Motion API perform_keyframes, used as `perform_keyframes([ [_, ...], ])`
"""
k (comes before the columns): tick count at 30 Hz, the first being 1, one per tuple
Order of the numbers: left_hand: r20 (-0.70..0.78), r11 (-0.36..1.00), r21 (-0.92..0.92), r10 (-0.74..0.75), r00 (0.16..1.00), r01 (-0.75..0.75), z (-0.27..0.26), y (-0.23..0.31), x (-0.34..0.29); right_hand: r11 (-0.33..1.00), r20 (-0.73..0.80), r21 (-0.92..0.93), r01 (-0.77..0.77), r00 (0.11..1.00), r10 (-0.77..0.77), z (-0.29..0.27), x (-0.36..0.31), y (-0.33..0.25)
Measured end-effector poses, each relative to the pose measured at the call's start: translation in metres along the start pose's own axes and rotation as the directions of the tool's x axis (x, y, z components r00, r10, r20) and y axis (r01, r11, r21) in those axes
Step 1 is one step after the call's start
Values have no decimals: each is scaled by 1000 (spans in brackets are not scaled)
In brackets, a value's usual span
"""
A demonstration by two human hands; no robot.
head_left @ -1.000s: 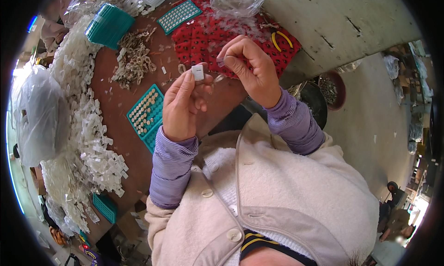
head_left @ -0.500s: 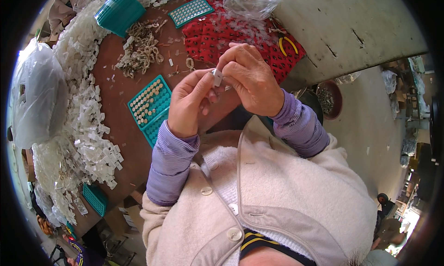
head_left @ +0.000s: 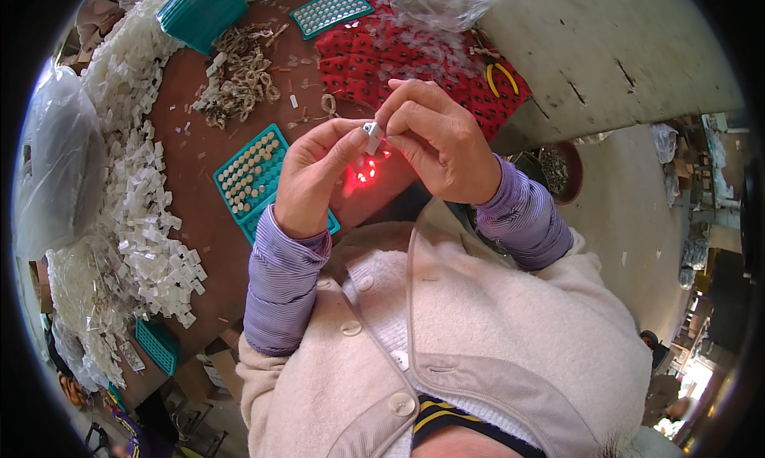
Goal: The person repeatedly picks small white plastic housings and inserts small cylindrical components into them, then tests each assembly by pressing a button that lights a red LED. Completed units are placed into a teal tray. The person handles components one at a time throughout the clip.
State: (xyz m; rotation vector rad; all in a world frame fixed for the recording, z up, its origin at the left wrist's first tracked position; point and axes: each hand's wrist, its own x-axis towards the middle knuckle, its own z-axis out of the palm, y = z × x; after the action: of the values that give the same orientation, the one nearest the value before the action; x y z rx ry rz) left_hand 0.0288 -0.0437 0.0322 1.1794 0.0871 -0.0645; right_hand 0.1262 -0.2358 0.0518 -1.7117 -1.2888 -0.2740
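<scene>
Between thumb and fingers, my left hand pinches a small white battery box. Red lights glow just below it, beside the left fingers. My right hand is closed with its thumb and bent fingers at the box's right side. Whether a wire or tab is also between the right fingertips cannot be made out. Left of my left wrist lies a teal tray holding rows of round cream pieces. A tangled bundle of beige cords rests on the brown table beyond my hands.
Heaps of small white plastic pieces cover the table's left side. Stacked teal trays, another filled tray and a red patterned cloth with yellow-handled pliers lie at the far side. A reddish bowl stands to the right.
Red lights now glow below the battery box; they were unlit before. Both hands stay at the box, with the right hand shifted slightly to the right. The whole view has moved a little.
</scene>
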Motion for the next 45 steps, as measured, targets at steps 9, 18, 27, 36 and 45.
perform_keyframes([
  [9,-31,990,131,-39,999,42,9,-1,-3,999,10,2,-49,999,49,3,-6,2],
  [18,-330,966,-161,139,934,-201,-30,3,-7,902,-69,-359,-242,970,233,-29,-5,62],
  [27,-151,560,-811,81,985,-170,-106,-5,-66,660,-29,-750,-52,999,45,4,11,107],
  [36,-180,582,-804,-46,983,-121,-102,-7,-72,908,337,-410,86,939,63,106,39,75],
  [45,-440,986,76,164,883,-145,-35,-3,-50,996,33,-53,72,997,-70,76,33,6],
])
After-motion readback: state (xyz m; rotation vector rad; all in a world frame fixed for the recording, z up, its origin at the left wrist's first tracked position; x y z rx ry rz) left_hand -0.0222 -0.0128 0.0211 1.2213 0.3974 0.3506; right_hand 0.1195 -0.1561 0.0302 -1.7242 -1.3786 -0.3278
